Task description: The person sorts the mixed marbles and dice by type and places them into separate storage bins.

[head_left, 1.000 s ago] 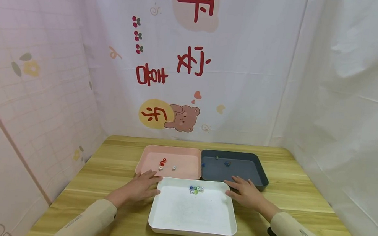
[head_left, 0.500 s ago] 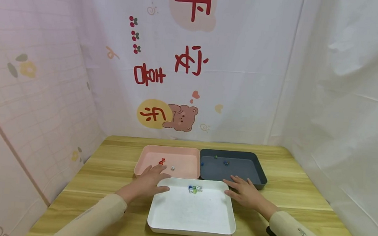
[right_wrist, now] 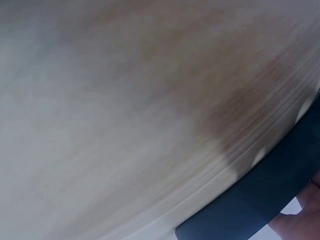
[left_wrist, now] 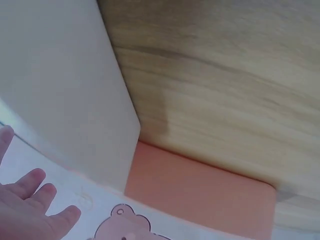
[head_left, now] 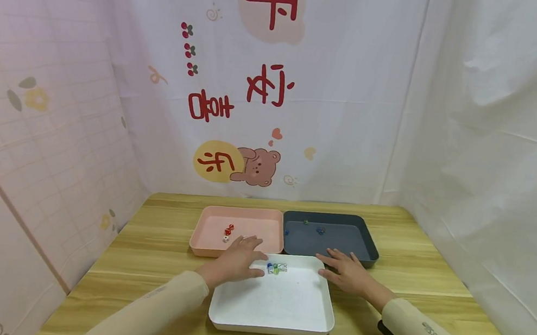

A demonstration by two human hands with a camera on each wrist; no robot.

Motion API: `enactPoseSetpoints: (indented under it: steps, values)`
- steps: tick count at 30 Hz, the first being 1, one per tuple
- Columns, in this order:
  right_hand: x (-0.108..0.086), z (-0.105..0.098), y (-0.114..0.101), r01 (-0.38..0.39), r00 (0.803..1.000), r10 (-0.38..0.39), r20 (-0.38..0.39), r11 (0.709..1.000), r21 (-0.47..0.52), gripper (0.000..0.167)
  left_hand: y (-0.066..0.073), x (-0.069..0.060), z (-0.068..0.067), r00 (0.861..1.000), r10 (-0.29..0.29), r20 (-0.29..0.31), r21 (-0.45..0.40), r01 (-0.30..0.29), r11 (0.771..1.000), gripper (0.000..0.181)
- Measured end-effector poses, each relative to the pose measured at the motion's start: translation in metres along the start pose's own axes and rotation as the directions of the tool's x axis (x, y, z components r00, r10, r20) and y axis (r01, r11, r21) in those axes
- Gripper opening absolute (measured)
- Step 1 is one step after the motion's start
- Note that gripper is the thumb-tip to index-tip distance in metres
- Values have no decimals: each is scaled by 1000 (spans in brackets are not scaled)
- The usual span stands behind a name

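Observation:
A white tray [head_left: 273, 304] lies nearest on the table, with a small cluster of dice [head_left: 277, 268], blue, green and white, near its far edge. My left hand [head_left: 235, 261] hovers over that tray's far left corner, fingers extended and nothing held; in the left wrist view its fingers [left_wrist: 40, 200] appear spread past the white wall. At the tray's far right corner is my right hand [head_left: 348, 274], fingers straight and empty, close to the rim; whether it touches is unclear. Only a bit of it shows beside the dark wall in the right wrist view.
Behind stands a pink tray [head_left: 262, 222] with red dice [head_left: 228, 230] and a white die [head_left: 225, 238], partly covered by the left hand. To its right, touching, a dark blue-grey tray [head_left: 349, 244] holds several small dice [head_left: 321, 230]. Cloth curtains [head_left: 355, 89] enclose the wooden table.
My left hand has moved right, from beside the white tray's left edge to over its far left corner, nearer the dice cluster. My right hand has stayed in place.

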State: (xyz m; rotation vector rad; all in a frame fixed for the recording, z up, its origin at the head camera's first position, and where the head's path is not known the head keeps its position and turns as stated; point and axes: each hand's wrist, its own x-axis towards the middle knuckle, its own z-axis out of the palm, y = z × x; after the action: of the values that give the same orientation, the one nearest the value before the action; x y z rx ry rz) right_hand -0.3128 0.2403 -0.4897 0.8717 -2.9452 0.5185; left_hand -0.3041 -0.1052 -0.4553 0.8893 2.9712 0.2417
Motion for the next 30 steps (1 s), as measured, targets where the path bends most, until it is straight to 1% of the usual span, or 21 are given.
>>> enactPoseSetpoints:
  steps: [5,9,12,20,24,30]
  values:
    - [0,0,0,-3,1000,3,4,1000,7,58,3,9,10,1000,24,1,28,-24,999,39]
    - [1,0,1,-5,1000,5,8,1000,7,58,3,13,15,999,46,-14,61,-45,997,37]
    - [1,0,1,-6,1000,6,9,1000,10,58,3,15,18,998,59,-22,70,-58,996,37]
    - [2,1,2,-10,1000,10,13,1000,9,58,5,16,20,997,72,-26,57,-70,996,28]
    - [2,0,2,-12,1000,12,13,1000,7,58,5,19,23,995,88,-44,80,-84,993,25]
    - [2,0,2,-14,1000,13,18,1000,19,57,8,22,24,995,85,-58,105,-78,991,20]
